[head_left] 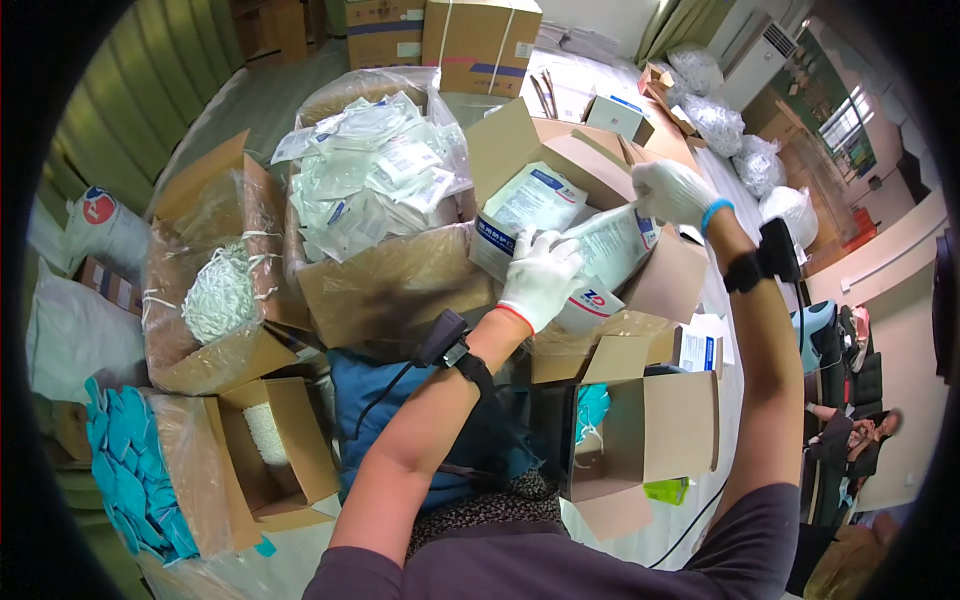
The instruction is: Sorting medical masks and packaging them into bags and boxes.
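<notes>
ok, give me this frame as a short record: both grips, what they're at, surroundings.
left grip: white glove, red cuff, over printed pouches
right grip: white glove, blue cuff, appears to pinch the top edge of a printed pouch
work container: open cardboard carton, pouches inside
left side: plastic-lined carton heaped with flat packets; white cord bundle in another
lower left: piled teal face masks
back: strapped carton

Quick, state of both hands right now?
Left hand: fingers partly spread over the open box; grip can't be told.
Right hand: closed, apparently pinching a white packet.
</notes>
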The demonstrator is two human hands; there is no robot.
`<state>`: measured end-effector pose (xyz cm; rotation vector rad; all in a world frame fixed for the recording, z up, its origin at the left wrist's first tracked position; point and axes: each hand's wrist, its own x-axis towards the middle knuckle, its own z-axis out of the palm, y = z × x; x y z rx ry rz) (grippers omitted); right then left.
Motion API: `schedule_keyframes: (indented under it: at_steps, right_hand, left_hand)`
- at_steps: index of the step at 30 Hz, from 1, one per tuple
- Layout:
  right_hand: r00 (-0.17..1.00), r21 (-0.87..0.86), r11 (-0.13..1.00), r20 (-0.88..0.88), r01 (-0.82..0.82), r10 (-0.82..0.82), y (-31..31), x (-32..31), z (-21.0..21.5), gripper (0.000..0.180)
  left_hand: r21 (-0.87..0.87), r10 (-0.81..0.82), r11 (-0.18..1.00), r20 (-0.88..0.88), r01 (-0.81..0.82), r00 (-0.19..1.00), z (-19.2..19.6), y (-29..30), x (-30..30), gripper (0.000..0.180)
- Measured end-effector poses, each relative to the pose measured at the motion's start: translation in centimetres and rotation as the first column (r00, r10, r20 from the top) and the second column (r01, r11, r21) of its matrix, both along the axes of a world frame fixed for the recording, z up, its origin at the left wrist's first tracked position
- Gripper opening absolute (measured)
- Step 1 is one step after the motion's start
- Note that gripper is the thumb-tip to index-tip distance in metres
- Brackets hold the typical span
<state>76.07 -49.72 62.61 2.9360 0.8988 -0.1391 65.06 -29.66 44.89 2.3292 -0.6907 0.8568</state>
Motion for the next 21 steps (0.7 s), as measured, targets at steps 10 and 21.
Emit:
schedule_keyframes:
  at_steps: [10,21]
  right_hand:
    - [0.701,0.051,0.985,0.709,-0.164,0.080,-1.8,-14.4,3.2,0.012]
    - [0.962,0.701,0.659,0.177,-0.272,0.208,5.7,-23.8,-2.6,0.015]
  left_hand:
    - [-0.254,0.003,0.966,0.187,0.045,0.982,3.8,0.0,-6.2,0.039]
    - [0.345,0.226,0.934,-0.360,-0.095,0.905,17.1,7.1,-19.3,0.078]
